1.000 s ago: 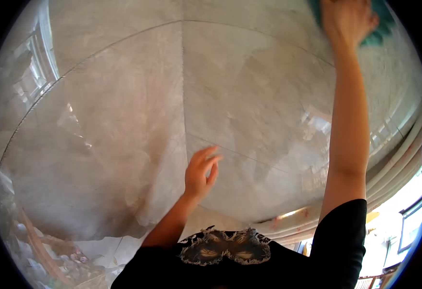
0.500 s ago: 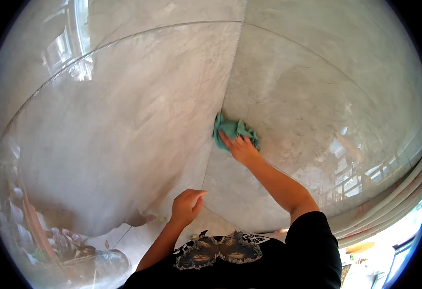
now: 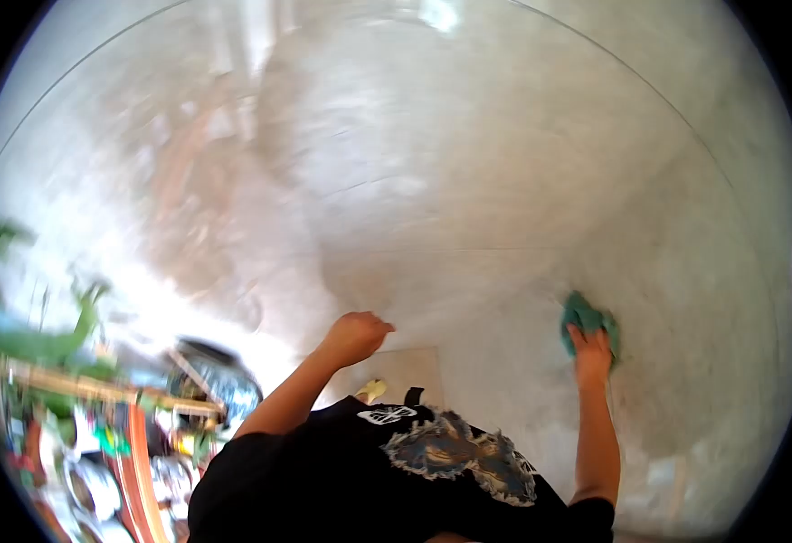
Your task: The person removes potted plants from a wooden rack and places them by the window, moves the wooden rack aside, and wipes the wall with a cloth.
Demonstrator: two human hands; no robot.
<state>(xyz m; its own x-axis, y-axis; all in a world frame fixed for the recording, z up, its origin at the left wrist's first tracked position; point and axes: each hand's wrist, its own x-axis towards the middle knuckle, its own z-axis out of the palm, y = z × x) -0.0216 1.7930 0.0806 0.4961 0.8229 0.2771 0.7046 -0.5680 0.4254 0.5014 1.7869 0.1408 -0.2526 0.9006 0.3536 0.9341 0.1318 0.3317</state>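
Note:
My right hand [image 3: 592, 362] presses a crumpled green cloth [image 3: 586, 319] against the grey, marbled wall [image 3: 667, 271] on the right side of the view. The cloth bunches out past the fingertips. On the left, my left hand [image 3: 357, 338] hangs in front of my body, its fingers curled into a loose fist with nothing showing in them. It stays apart from the wall surface and the cloth.
At the lower left are green plants [image 3: 25, 344], an orange-red strip [image 3: 136, 471], a round pot [image 3: 88, 489] and other blurred clutter. A yellowish slipper [image 3: 374, 389] shows below, on the floor by my shirt.
My view has swung left, bringing the plants and clutter into sight. My right hand and the cloth now appear farther right and lower. The left hand remains curled in front of me.

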